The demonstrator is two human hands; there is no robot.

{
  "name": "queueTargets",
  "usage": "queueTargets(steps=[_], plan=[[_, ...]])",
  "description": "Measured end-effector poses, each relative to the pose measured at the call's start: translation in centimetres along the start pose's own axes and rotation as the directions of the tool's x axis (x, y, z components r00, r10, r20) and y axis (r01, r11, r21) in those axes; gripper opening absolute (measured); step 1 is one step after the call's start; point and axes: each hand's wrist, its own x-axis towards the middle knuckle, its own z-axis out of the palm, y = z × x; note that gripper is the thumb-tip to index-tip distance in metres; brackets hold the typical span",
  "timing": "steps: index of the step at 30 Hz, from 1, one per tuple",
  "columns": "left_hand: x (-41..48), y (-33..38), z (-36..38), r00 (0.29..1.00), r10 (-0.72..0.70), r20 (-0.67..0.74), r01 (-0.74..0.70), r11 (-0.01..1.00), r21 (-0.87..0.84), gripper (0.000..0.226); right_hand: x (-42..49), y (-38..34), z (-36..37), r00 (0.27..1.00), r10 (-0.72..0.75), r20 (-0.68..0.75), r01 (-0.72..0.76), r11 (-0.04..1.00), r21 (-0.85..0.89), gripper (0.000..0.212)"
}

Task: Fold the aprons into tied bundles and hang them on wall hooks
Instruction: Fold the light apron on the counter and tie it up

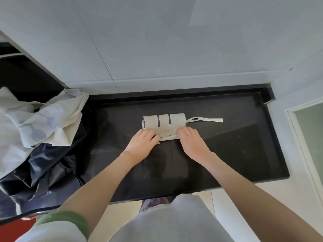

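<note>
A beige apron (164, 124) lies folded into a small flat bundle on the black counter (227, 151), near its middle. One strap (204, 120) trails out to the right of the bundle. My left hand (142, 142) rests on the bundle's near left corner, fingers curled over the fabric edge. My right hand (191, 138) sits on the near right corner and pinches a second strap (168, 137) that runs between both hands along the near edge. No wall hooks are in view.
A heap of pale aprons (35, 123) lies at the left on crumpled black plastic (49, 170). The counter has a raised rim, with a grey tiled wall (157, 49) behind and a white frame (297, 137) at its right end.
</note>
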Motion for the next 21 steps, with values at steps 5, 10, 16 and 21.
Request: queueTargets(steps=[5,10,16,21], plan=[[1.1,-0.6,0.0,0.993,-0.069,0.096,0.073,0.997,-0.040,0.013,-0.7,0.7,0.2,0.995,-0.089,-0.047,0.082,0.988,-0.127,0.022],[2.7,-0.1,-0.8,0.903,-0.134,0.408,0.163,0.986,-0.036,0.029,-0.7,0.5,0.5,0.975,-0.171,-0.144,0.110,0.928,-0.357,0.019],[4.3,0.1,-1.8,0.783,-0.206,0.587,0.301,0.951,-0.069,0.023,0.2,-0.4,1.0,0.974,-0.146,-0.170,0.092,0.952,-0.291,0.019],[1.9,0.1,-1.1,0.904,-0.298,0.308,0.292,0.954,0.066,0.052,2.0,-0.8,0.5,1.000,-0.006,0.010,0.007,0.993,-0.117,0.026]])
